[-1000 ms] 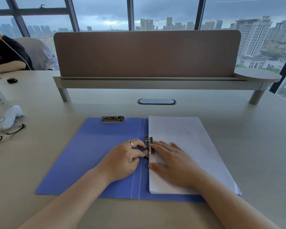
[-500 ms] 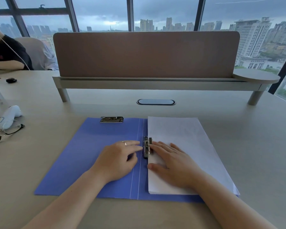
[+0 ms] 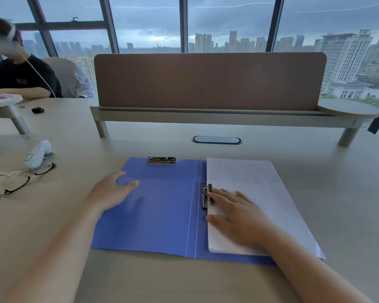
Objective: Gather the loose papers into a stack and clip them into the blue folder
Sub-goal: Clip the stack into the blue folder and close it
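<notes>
The blue folder (image 3: 160, 211) lies open and flat on the desk. A white paper stack (image 3: 256, 189) rests on its right half, its left edge under the metal spine clip (image 3: 205, 195). A second metal clip (image 3: 161, 160) sits at the top edge of the left cover. My right hand (image 3: 239, 215) lies flat on the papers, fingertips touching the spine clip. My left hand (image 3: 112, 191) rests at the left cover's outer edge, fingers apart, holding nothing.
Glasses (image 3: 20, 178) and a white device (image 3: 37, 153) lie at the left of the desk. A brown divider screen (image 3: 210, 82) on a raised shelf stands behind the folder, with a cable port (image 3: 216, 139) before it. Another person (image 3: 20, 77) sits far left.
My left hand has left the spine clip and slid left across the cover to its outer edge. My right hand has stayed on the papers. The view has tilted up slightly.
</notes>
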`<control>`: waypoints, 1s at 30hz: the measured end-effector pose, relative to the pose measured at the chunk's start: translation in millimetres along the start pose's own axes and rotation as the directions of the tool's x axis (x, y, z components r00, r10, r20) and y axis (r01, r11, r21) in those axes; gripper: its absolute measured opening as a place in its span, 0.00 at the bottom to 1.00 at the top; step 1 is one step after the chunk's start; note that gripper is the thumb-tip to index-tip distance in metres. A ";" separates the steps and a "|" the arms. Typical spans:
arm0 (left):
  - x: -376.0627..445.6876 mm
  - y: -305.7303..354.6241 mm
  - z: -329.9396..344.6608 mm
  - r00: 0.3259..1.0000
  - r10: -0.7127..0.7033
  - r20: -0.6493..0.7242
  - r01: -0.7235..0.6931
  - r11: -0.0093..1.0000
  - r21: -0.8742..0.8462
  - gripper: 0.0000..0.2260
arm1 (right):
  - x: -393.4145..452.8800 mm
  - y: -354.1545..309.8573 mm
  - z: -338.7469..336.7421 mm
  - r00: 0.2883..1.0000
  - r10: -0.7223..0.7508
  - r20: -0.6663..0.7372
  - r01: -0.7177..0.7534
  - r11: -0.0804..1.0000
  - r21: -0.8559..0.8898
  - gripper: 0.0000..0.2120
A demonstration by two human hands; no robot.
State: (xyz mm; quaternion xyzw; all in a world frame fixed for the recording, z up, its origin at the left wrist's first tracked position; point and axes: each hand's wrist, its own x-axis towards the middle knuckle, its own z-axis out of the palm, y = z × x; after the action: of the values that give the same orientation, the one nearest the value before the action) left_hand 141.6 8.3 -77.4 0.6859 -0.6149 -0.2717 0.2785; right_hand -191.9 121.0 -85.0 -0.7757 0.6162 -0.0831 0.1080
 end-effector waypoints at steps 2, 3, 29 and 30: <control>-1.8 6.2 -8.1 0.999 -0.007 0.033 0.010 0.994 -0.108 0.29 | 0.3 -0.9 1.0 1.000 0.009 -0.005 -0.009 1.000 -0.003 0.39; -2.5 9.6 -13.6 0.998 -0.008 0.054 0.016 0.989 -0.147 0.28 | 0.9 -0.7 2.1 1.000 0.018 -0.005 -0.018 1.000 -0.003 0.36; -104.6 184.3 30.6 0.844 0.531 -0.074 -0.363 0.465 -0.808 0.27 | 1.5 -13.8 16.3 0.979 0.092 -0.184 -0.081 0.994 0.067 0.27; -104.5 181.9 40.4 0.843 0.535 -0.051 -0.363 0.498 -0.788 0.29 | -0.2 -13.3 15.9 0.980 0.083 -0.181 -0.071 0.995 0.073 0.26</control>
State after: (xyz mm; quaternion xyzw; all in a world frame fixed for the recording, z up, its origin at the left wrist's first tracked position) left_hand -23.3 94.1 27.9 0.2826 -0.6195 -0.4926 0.5420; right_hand -175.3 125.1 -96.7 -0.7362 0.6501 -0.1705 0.0792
